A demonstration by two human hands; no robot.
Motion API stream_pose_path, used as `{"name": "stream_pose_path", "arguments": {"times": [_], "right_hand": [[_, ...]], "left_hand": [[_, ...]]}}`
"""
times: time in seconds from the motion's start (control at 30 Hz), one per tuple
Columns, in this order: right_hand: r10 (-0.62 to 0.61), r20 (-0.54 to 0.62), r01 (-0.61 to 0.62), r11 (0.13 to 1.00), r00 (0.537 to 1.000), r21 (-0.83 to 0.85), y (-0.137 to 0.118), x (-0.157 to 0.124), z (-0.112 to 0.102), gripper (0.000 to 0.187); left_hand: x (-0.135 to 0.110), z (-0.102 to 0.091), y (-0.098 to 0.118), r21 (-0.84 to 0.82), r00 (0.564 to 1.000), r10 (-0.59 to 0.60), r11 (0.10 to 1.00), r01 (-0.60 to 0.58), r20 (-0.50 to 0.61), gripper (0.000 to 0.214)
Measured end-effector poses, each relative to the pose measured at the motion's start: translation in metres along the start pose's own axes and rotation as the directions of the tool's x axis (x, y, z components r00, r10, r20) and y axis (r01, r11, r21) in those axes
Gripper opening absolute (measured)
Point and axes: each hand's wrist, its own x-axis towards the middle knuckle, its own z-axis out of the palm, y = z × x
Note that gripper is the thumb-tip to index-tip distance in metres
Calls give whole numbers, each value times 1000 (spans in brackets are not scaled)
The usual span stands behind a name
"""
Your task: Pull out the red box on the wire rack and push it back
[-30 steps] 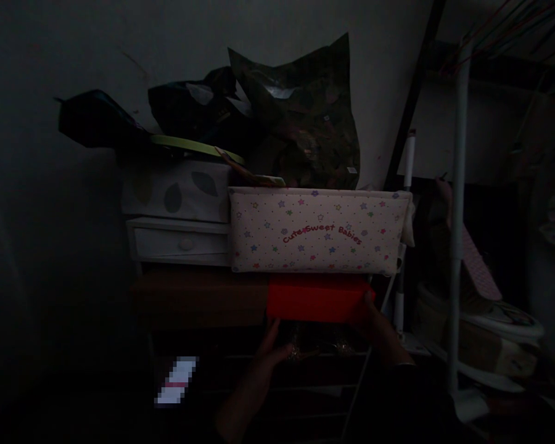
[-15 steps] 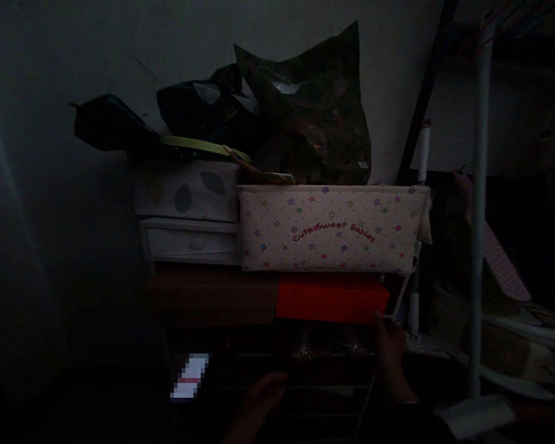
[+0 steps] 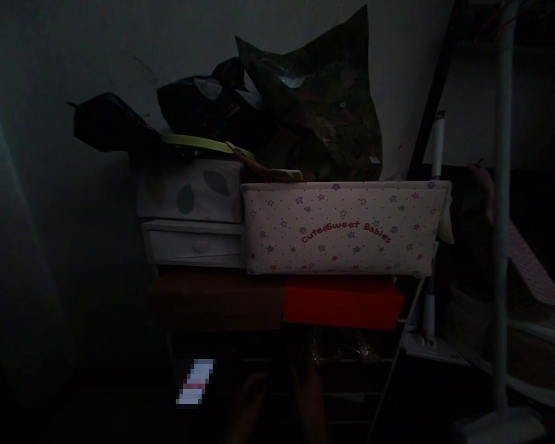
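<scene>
A flat, rectangular red box (image 3: 342, 301) lay on a dark wire shelf, its long front face plain and evenly coloured, its right end jutting slightly past the things above. It sat directly under a cream fabric organiser printed with coloured stars and the words "Cute Sweet Babies" (image 3: 345, 228), and just beside a brown cardboard box (image 3: 217, 300) on its left. Below the red box, in deep shadow, the left hand (image 3: 250, 394) and the right hand (image 3: 311, 385) were close together in front of the lower shelf, apart from the red box; how far the fingers were spread, and whether they held anything, could not be told in the dark. Above the brown box stood a small white drawer unit (image 3: 195, 245) and a leaf-patterned box (image 3: 189, 188), with dark bags (image 3: 314, 111) heaped on top.
</scene>
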Motion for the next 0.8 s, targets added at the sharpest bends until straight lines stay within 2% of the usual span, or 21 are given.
{"name": "stream_pose_path", "arguments": {"times": [0.17,0.23,0.3,0.43,0.6,0.8], "right_hand": [[-25,-87,15,993,996,-114,7,5,11,53],[31,-26,-34,990,999,-137,8,7,13,50],[84,45,-76,986,995,-145,6,10,14,43],[-12,41,18,990,999,-137,-5,17,19,39],[-123,14,123,965,992,-233,-26,33,27,41],[-187,131,212,953,974,-215,-37,40,24,47]], "left_hand": [[29,18,-13,226,981,194,955,-194,20,53],[39,24,-18,308,959,282,909,-280,40,54],[45,30,-20,324,943,321,886,-332,87,52],[49,38,-21,185,955,270,939,-289,120,53],[51,38,-16,92,968,243,965,-248,58,58],[49,39,-5,13,987,162,987,-162,2,59]]}}
